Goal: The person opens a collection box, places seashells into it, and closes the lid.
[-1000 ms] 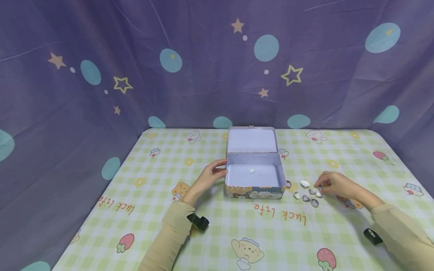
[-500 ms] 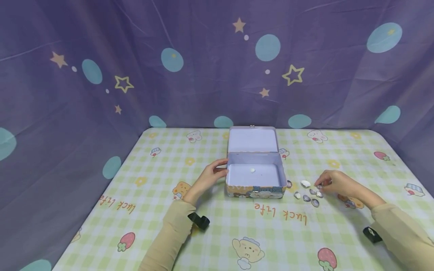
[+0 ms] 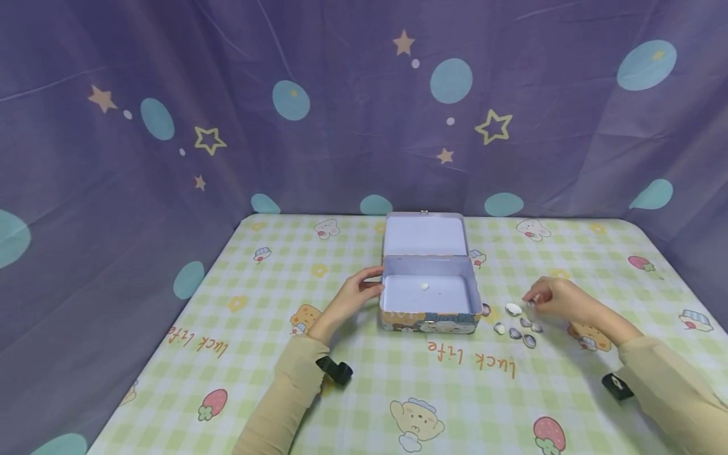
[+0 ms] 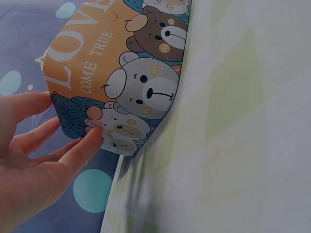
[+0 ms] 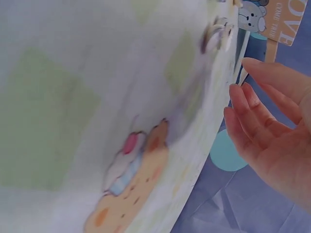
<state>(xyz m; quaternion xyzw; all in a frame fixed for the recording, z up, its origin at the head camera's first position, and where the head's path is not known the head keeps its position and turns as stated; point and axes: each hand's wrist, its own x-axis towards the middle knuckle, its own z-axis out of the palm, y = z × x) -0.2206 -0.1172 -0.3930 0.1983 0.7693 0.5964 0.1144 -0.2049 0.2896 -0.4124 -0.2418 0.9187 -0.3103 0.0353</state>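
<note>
Shell (image 3: 424, 286), inside tin (image 3: 430, 323), white – head view only

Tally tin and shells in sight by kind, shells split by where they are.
Tin: 1
Shells on cloth: 7
Shell in tin: 1
Shell in right hand: 1
Total: 10

Head view: forward, down; 2 close wrist views apparently share the box (image 4: 119, 73).

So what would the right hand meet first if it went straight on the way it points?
Probably the side of the open tin facing the right hand. The large white shell lies close to that line; depth is unclear, so it might come first.
</note>
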